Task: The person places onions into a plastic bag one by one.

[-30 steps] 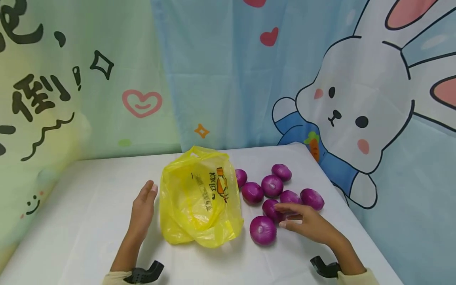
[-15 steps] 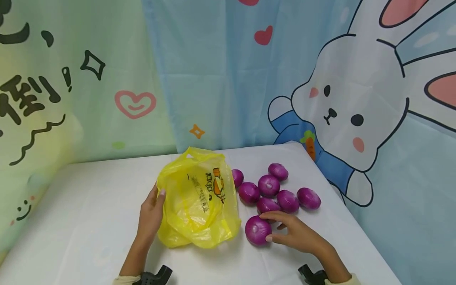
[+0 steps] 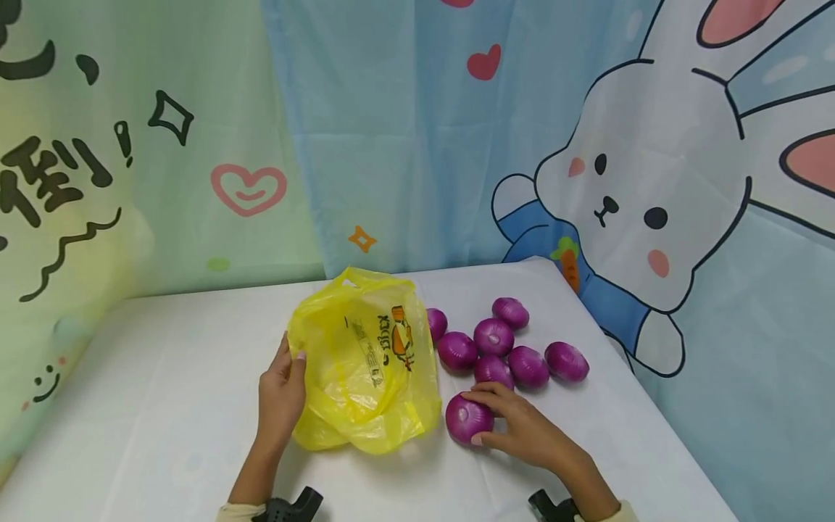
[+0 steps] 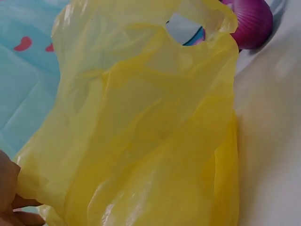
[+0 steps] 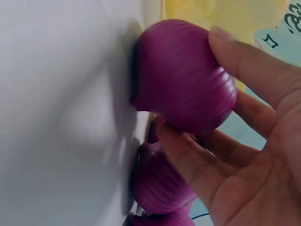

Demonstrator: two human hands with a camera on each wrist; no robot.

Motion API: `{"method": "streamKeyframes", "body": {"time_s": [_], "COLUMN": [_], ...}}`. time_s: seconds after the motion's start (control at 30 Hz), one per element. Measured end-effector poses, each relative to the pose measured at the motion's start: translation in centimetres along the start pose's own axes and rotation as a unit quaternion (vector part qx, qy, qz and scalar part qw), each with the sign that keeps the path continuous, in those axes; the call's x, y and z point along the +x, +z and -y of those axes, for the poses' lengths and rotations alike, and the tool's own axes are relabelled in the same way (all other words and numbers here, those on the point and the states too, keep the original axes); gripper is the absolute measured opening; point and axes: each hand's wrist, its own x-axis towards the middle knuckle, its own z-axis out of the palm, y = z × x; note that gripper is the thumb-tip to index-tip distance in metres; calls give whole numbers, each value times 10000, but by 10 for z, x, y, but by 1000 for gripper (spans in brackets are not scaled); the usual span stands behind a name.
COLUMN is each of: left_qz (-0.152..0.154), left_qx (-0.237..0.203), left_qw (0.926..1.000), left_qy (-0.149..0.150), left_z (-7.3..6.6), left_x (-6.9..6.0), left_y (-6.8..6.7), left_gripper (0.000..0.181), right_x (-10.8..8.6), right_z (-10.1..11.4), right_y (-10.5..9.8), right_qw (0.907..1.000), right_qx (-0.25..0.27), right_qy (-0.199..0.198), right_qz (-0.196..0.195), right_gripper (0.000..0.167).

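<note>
A yellow plastic bag (image 3: 365, 362) with dark printing stands upright on the table. My left hand (image 3: 282, 395) grips its left edge, thumb on the near side; in the left wrist view the fingers (image 4: 23, 217) show at the lower left corner. My right hand (image 3: 522, 428) holds the nearest red onion (image 3: 468, 419) between thumb and fingers, just right of the bag. In the right wrist view this onion (image 5: 186, 77) lies between the thumb above and the fingers below, close to the white surface.
Several more red onions (image 3: 493, 337) lie in a loose group behind the held one, right of the bag. A white cloth (image 3: 163, 406) covers the table. Behind it hangs a printed curtain (image 3: 391, 145) with a rabbit and hearts.
My left hand has moved right onto the bag's edge and taken hold of it. My right hand has come left to the nearest onion, gripped it and shifted it slightly left.
</note>
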Motion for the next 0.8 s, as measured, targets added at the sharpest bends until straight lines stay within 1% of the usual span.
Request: {"method": "streamKeyframes", "body": {"time_s": [0.13, 0.23, 0.37, 0.47, 0.57, 0.67, 0.8], "left_qz": [146, 250, 271, 282, 273, 255, 117], "left_qx": [-27, 20, 42, 19, -10, -80, -141], "left_qw": [9999, 9997, 9996, 9996, 9996, 9996, 9998], "left_qy": [12, -23, -92, -100, -77, -52, 42], "left_z": [2, 3, 3, 3, 3, 3, 4], "left_x": [1, 1, 0, 0, 1, 1, 1], "left_y": [-1, -1, -2, -3, -3, -3, -3], "left_gripper": [47, 51, 53, 54, 54, 53, 48], "right_x": [0, -1, -1, 2, 7, 14, 31], "right_z": [-1, -2, -2, 0, 4, 8, 16], "right_y": [-2, -6, -15, -24, -34, -43, -55], "right_qw": [9999, 9996, 9986, 9972, 9964, 9957, 9945], "right_qx": [-14, 159, 415, 535, 506, 407, 399], "right_qy": [-32, 30, 33, -13, -114, -301, -533], "right_qz": [-163, -233, -338, -515, -678, -776, -811], "right_gripper": [59, 60, 61, 60, 61, 62, 63]}}
